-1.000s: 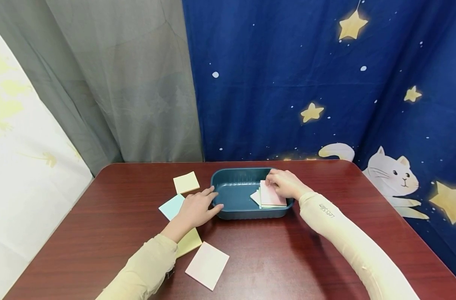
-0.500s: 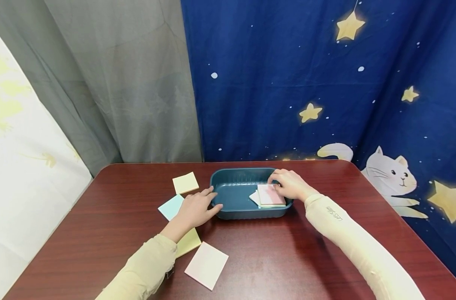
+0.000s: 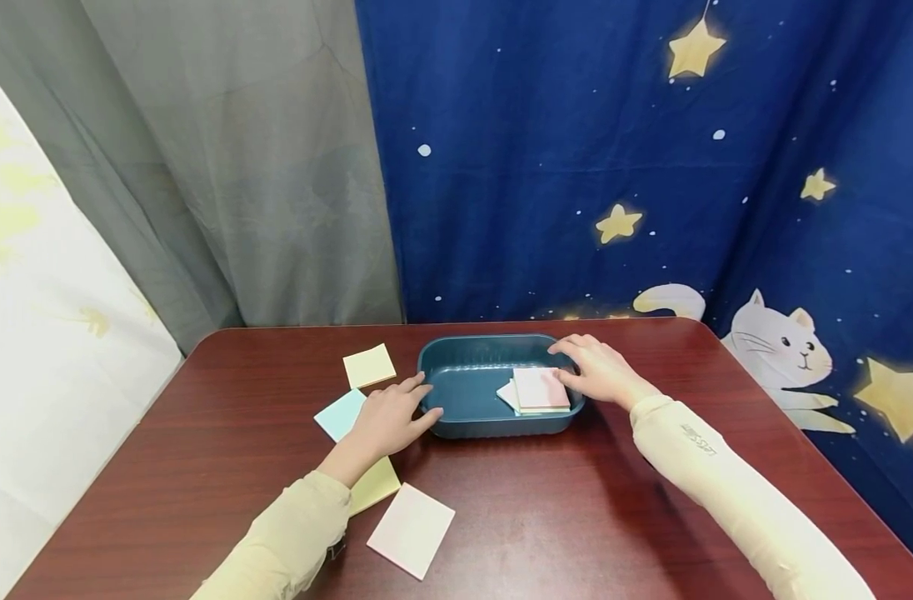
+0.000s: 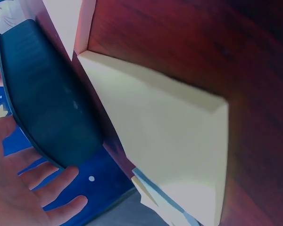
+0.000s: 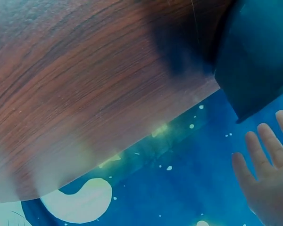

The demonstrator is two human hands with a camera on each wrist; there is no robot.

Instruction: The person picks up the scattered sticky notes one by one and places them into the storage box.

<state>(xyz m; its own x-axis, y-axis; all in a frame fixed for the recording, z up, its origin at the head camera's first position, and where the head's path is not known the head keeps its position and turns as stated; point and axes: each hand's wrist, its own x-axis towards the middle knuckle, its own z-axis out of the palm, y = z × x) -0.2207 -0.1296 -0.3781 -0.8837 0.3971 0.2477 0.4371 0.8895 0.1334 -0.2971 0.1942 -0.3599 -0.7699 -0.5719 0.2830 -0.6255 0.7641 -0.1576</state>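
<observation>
A dark teal rectangular container stands near the far side of the table. In its right end lies a small pile of sticky note pads, a pink pad on top and the edges of paler ones below. My left hand has its fingers spread at the container's left rim; in the left wrist view the fingertips overlap that rim. At the right rim hovers my right hand, fingers loosely extended and holding nothing. Whether its fingertips touch the rim or pad, I cannot tell.
Left of the container, a pale yellow pad and a light blue pad lie on the table. A yellow pad, partly under my left wrist, and a pink pad lie nearer. Curtains hang behind.
My right hand has let go of the pink pad, which now lies flat on the pile. The hand has drawn back rightward to the rim. My left hand stays at the left rim.
</observation>
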